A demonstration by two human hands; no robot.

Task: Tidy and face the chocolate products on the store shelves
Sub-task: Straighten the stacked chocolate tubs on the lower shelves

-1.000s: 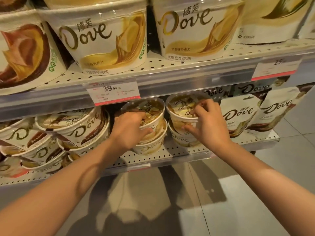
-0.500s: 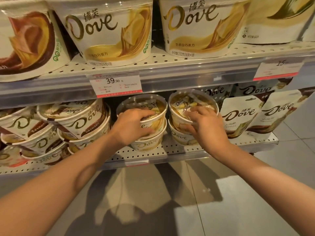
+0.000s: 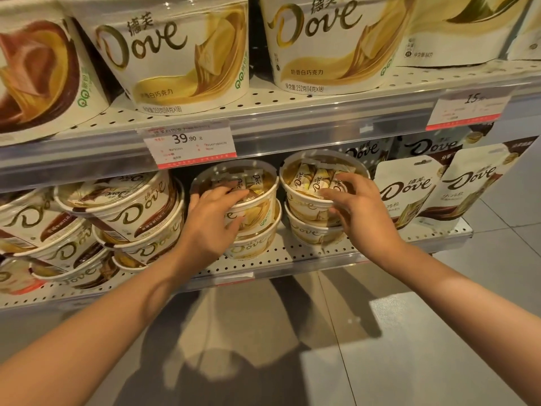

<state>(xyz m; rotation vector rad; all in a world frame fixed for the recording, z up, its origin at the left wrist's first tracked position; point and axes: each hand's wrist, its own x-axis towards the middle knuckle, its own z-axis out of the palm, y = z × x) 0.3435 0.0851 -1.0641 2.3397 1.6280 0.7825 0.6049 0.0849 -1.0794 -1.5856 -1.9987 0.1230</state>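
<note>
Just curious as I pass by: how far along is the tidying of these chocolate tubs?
Done: the big tubs on the upper shelf stand upright, logos forward. In hand: the left hand and right hand each grip a top tub of two small stacks. Left: the tilted tubs on the lower left.

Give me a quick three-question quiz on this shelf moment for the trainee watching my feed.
1. True or false: each hand rests on the top tub of a two-tub stack.
2. What price shows on the tag above the left hand?
A) 15.90
B) 39.90
C) 29.90
3. Fill in: right of the right hand stand Dove ____, not tubs.

Key
1. True: the left hand is on the left stack's top tub, the right hand on the right stack's top tub.
2. B
3. pouches
</note>
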